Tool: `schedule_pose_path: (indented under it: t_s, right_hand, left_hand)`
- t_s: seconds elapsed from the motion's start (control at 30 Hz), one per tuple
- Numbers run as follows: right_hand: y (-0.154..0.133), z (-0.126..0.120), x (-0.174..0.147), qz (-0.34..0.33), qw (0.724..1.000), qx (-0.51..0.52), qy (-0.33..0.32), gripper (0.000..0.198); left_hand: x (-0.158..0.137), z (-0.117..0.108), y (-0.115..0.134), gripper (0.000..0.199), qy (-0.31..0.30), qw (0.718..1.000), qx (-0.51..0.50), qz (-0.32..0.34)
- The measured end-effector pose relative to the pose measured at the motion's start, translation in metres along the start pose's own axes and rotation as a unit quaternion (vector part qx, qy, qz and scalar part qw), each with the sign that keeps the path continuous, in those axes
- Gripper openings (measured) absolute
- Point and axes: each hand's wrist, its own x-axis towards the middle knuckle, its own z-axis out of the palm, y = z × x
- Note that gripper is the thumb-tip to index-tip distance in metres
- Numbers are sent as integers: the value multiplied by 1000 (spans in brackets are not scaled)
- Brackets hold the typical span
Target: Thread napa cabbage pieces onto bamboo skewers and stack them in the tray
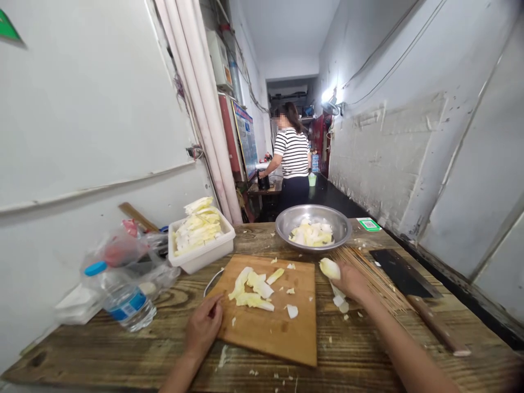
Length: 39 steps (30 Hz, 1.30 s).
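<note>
My right hand (352, 279) is closed on a pale yellow-white cabbage leaf piece (329, 268), just right of the wooden cutting board (295, 338). More cabbage scraps (340, 302) lie on the table below that hand. Loosely curled, my left hand (204, 323) rests at the board's left edge and shows nothing in its fingers. Several cut cabbage leaves (254, 289) and small bits are spread over the board. Beyond it stands a steel bowl (282, 232) with cabbage pieces inside. A white plastic tub (204, 255) piled with cabbage leaves sits at the back left.
Thin wooden skewers (374, 281) lie right of my right hand, beside a cleaver (403, 273). A water bottle (123, 303) and plastic bags (123, 248) occupy the left side. At the table's far edge is a green card (369, 224). Farther back stands another person (292, 153).
</note>
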Motion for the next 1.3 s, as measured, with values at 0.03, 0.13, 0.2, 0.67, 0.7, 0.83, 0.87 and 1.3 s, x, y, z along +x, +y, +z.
schedule_pose_path:
  t_s: [0.03, 0.13, 0.2, 0.67, 0.7, 0.83, 0.87, 1.3]
  right_hand:
    - [-6, -2, 0, -5, 999, 41, -8, 32]
    - [-34, -2, 0, -39, 982, 181, -46, 37]
    - [-59, 5, 0, -64, 960, 266, -62, 40]
    - [-79, 73, -12, -26, 892, 450, -19, 39]
    - [-78, 73, -13, -22, 897, 441, -19, 38]
    - [-80, 72, -14, -11, 913, 407, -29, 39]
    - [-80, 72, -14, -9, 916, 400, -33, 42]
    - [-80, 64, -14, 32, 954, 298, 24, 46]
  left_hand:
    - [2, 1, 12, 29, 0, 1000, -21, -4]
    - [13, 16, 62, 27, -31, 993, -115, -20]
    - [26, 33, 98, 31, -127, 969, -206, -44]
    - [58, 114, 138, 41, -262, 778, -522, -231]
    - [58, 114, 136, 41, -260, 786, -512, -226]
    - [53, 113, 129, 34, -235, 847, -439, -185]
    - [52, 111, 129, 33, -227, 864, -415, -172]
    - [50, 98, 139, 45, -218, 927, -292, -90]
